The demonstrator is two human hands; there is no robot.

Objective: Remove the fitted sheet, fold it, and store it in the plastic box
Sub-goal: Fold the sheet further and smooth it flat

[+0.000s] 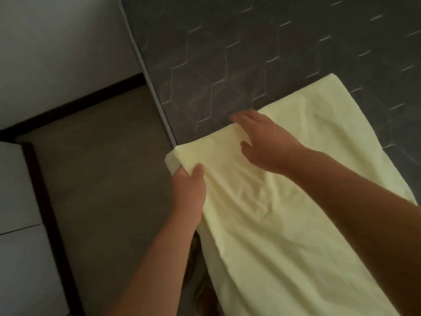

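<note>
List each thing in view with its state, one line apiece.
Pale yellow fabric fitted sheet: folded into a strip, wrinkled, lying on the mattress.
Dark grey hexagon-quilted mattress: bare beyond the sheet.
Left hand: grips the sheet's edge near its corner.
Right hand: flat on the sheet, fingers straight.

we see a pale yellow sheet (284, 201), plain, no print. under it, a dark grey mattress (250, 53) quilted in hexagons, edged with striped grey piping (148, 76). grey-brown floor (109, 179), dark brown skirting (68, 106), pale grey wall (57, 42).
</note>
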